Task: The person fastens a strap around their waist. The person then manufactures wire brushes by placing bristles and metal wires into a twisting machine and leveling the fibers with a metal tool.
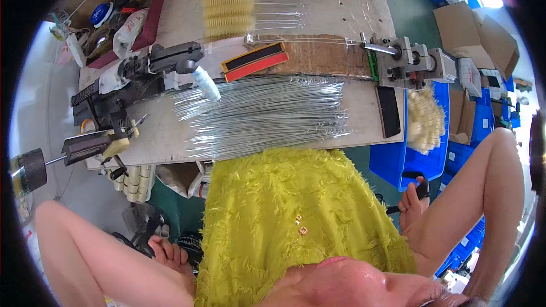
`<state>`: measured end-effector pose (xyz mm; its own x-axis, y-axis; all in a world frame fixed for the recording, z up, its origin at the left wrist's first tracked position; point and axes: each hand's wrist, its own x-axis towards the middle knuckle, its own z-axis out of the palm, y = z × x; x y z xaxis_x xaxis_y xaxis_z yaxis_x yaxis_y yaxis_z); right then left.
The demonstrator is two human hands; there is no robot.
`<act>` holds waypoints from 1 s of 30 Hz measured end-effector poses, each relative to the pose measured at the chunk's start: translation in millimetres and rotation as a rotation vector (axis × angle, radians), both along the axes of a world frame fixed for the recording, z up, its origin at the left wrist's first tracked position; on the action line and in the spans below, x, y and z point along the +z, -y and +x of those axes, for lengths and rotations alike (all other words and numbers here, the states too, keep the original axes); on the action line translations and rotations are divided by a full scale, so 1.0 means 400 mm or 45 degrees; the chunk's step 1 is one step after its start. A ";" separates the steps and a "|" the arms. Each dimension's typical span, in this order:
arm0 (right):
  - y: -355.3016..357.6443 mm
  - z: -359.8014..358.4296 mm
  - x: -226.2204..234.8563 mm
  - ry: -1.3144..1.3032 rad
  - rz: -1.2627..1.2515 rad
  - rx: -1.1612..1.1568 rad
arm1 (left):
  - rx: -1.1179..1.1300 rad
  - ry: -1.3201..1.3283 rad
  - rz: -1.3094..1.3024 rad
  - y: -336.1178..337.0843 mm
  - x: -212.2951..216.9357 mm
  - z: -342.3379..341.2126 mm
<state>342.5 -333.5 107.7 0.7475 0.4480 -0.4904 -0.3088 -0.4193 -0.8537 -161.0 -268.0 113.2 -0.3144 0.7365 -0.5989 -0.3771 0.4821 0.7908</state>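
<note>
Neither of my hands shows in the head view. Below the bench I see my lap in a fuzzy yellow-green garment (284,216), with bare knees spread to either side and feet below, the right one in a black sandal (414,199). On the pale workbench (364,131) lies a wide bundle of thin steel wires (256,113). At the far edge, yellow bristle brushes (227,0) sit on long wire stems. A black lever tool with a white handle (202,82) stands at the bench's left.
A metal clamp fixture (409,59) is bolted at the bench's right end, with a black flat bar (389,111) beside it. An orange-and-black strip (256,61) lies mid-bench. Blue bins (421,162) hold pale brush pieces (424,119). Cardboard boxes (472,34) stand at the right, clutter at the left.
</note>
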 end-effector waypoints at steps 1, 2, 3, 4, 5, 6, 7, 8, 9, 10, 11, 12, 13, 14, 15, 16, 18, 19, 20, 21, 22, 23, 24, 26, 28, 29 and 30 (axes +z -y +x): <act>-0.007 -0.007 0.000 0.003 0.016 -0.020 | -0.021 0.022 -0.013 -0.012 -0.003 -0.001; -0.014 -0.012 0.000 0.017 0.025 -0.010 | -0.042 0.042 -0.026 -0.026 -0.006 -0.001; -0.020 -0.015 0.000 0.030 0.035 -0.001 | -0.063 0.060 -0.038 -0.040 -0.007 -0.001; -0.040 -0.013 0.004 0.048 0.038 0.037 | -0.057 0.083 -0.057 -0.042 -0.012 0.001; -0.060 -0.012 0.008 0.066 0.041 0.073 | -0.051 0.106 -0.076 -0.045 -0.016 0.003; -0.075 -0.014 0.010 0.079 0.050 0.100 | -0.055 0.124 -0.088 -0.051 -0.019 0.005; -0.092 -0.019 0.015 0.078 0.068 0.098 | -0.059 0.141 -0.101 -0.057 -0.022 0.006; -0.106 -0.033 0.024 0.126 0.002 0.177 | -0.070 0.159 -0.110 -0.074 0.005 0.021; -0.115 -0.047 0.030 0.174 -0.064 0.255 | -0.078 0.159 -0.091 -0.095 0.009 0.047; -0.118 -0.058 0.029 0.177 -0.046 0.248 | -0.024 0.023 -0.113 -0.119 0.013 0.091; -0.133 -0.054 0.024 0.207 -0.077 0.326 | 0.037 -0.109 -0.138 -0.148 0.014 0.132; -0.148 -0.052 0.022 0.238 -0.109 0.404 | 0.039 -0.104 -0.124 -0.163 0.005 0.132; -0.164 -0.063 0.026 0.166 -0.116 0.408 | -0.050 -0.133 -0.101 -0.179 -0.006 0.125; -0.167 -0.068 0.024 0.165 -0.118 0.414 | -0.138 -0.165 -0.092 -0.169 -0.007 0.117; -0.180 -0.067 0.020 0.178 -0.142 0.498 | -0.142 -0.178 -0.093 -0.176 -0.008 0.123; -0.196 -0.061 0.015 0.189 -0.166 0.586 | -0.129 -0.182 -0.100 -0.185 -0.021 0.139; -0.237 -0.107 0.010 0.210 -0.126 0.557 | -0.192 -0.161 -0.054 -0.223 -0.043 0.151; -0.204 -0.078 0.013 0.201 -0.137 0.525 | -0.288 -0.132 -0.054 -0.260 -0.042 0.151; -0.216 -0.066 0.011 0.195 -0.109 0.554 | -0.319 -0.112 -0.026 -0.260 -0.032 0.163; -0.226 -0.054 0.010 0.190 -0.082 0.580 | -0.278 -0.050 -0.072 -0.252 -0.024 0.171; -0.237 -0.043 0.010 0.185 -0.058 0.605 | -0.254 -0.059 -0.061 -0.246 -0.025 0.166; -0.234 -0.037 0.000 0.185 -0.042 0.616 | -0.291 0.007 -0.085 -0.243 -0.038 0.157; -0.231 -0.031 -0.009 0.185 -0.028 0.629 | -0.326 0.073 -0.110 -0.240 -0.048 0.153; -0.236 -0.034 -0.021 0.179 -0.009 0.663 | -0.275 -0.050 -0.095 -0.231 -0.061 0.167; -0.243 -0.048 -0.028 0.164 -0.003 0.689 | -0.366 -0.347 -0.031 -0.234 -0.069 0.182; -0.242 -0.056 -0.032 0.155 -0.006 0.693 | -0.364 -0.270 0.018 -0.238 -0.075 0.188; -0.240 -0.064 -0.036 0.147 -0.009 0.698 | -0.363 -0.272 0.004 -0.224 -0.076 0.189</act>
